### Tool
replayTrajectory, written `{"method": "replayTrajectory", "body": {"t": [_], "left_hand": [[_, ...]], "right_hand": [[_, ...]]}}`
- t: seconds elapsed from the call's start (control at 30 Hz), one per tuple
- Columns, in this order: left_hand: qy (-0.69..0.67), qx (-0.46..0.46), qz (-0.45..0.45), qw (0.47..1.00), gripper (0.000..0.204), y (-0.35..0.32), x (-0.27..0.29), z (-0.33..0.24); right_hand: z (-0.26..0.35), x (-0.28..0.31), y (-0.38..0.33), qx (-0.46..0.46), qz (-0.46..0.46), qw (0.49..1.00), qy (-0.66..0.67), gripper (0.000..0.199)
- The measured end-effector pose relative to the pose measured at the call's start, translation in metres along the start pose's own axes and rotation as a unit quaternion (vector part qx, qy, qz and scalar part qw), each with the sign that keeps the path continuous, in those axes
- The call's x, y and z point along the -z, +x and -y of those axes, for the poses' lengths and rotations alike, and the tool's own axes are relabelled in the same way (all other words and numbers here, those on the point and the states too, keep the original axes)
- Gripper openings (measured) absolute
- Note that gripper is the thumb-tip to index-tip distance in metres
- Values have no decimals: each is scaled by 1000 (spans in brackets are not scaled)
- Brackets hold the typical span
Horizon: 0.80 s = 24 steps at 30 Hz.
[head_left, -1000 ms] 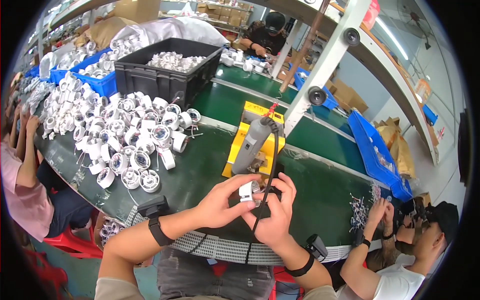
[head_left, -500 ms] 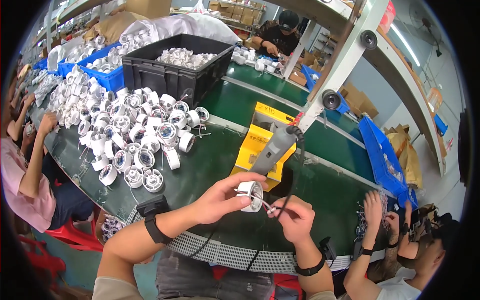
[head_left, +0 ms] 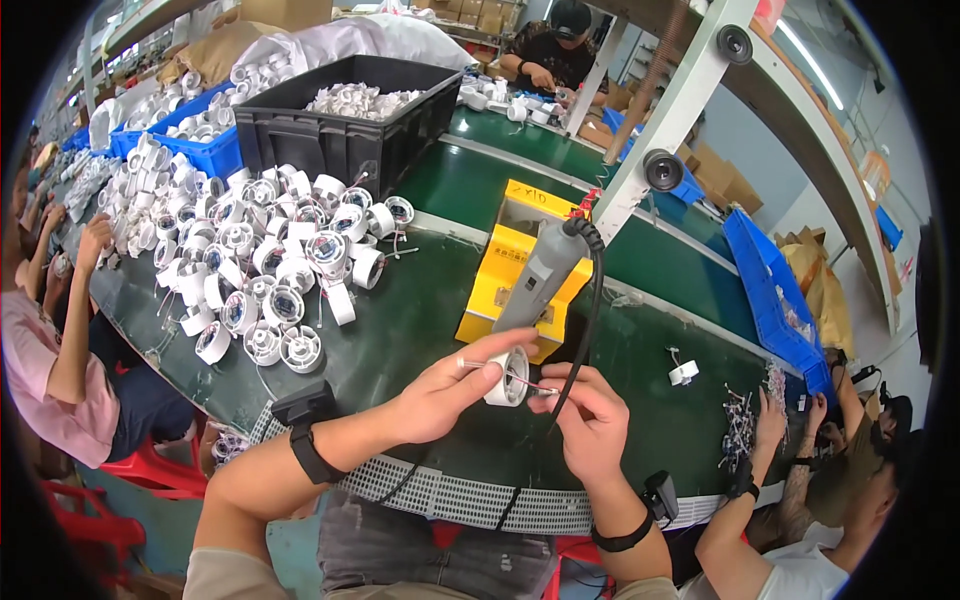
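Between the thumb and fingers of my left hand [head_left: 450, 388] is a white round plastic housing [head_left: 508, 380], its open side turned to the right. Thin wires run out of it to my right hand [head_left: 590, 418], whose fingertips pinch the wire end with a small connector [head_left: 543, 392]. Just beyond my hands a grey corded power tool [head_left: 540, 278] leans in a yellow metal stand [head_left: 490, 298]. Its black cable [head_left: 594, 300] hangs down past my right fingers. To the left lies a big heap of similar white housings [head_left: 270, 260], several with wires showing.
Behind the heap stand a black crate [head_left: 330, 140] of small white parts and blue bins [head_left: 205, 150]. A lone white housing [head_left: 683, 373] and a wire bundle [head_left: 738, 425] lie on the green table [head_left: 640, 440] to the right. A post [head_left: 665, 150] rises beyond; co-workers sit around.
The wires now stretch straighter between my hands. A lone white housing has appeared on the table at the right, and the co-worker's raised hand there has drawn back toward the wire bundle.
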<state>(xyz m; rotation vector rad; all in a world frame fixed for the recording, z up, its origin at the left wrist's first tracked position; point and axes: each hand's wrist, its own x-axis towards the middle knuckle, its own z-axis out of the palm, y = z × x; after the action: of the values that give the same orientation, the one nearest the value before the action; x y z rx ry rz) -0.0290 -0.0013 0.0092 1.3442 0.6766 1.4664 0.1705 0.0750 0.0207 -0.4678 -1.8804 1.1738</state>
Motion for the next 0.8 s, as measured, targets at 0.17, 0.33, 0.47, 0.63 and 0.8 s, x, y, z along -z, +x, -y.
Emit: {"method": "replayTrajectory", "body": {"t": [0.17, 0.33, 0.47, 0.63, 0.8], "left_hand": [[-34, 24, 15, 999, 51, -2, -7, -3], [-60, 104, 79, 990, 53, -5, -6, -3], [-50, 77, 73, 993, 55, -4, -7, 5], [-183, 85, 61, 978, 63, -2, -10, 14], [-198, 80, 56, 975, 65, -3, -11, 13]], "right_hand": [[16, -6, 0, -167, -3, 982, 86, 22], [13, -16, -3, -115, -31, 987, 109, 17], [11, -16, -3, -54, -28, 996, 60, 18], [6, -19, -6, 41, -24, 992, -120, 28], [2, -30, -4, -81, -70, 990, 87, 38]]}}
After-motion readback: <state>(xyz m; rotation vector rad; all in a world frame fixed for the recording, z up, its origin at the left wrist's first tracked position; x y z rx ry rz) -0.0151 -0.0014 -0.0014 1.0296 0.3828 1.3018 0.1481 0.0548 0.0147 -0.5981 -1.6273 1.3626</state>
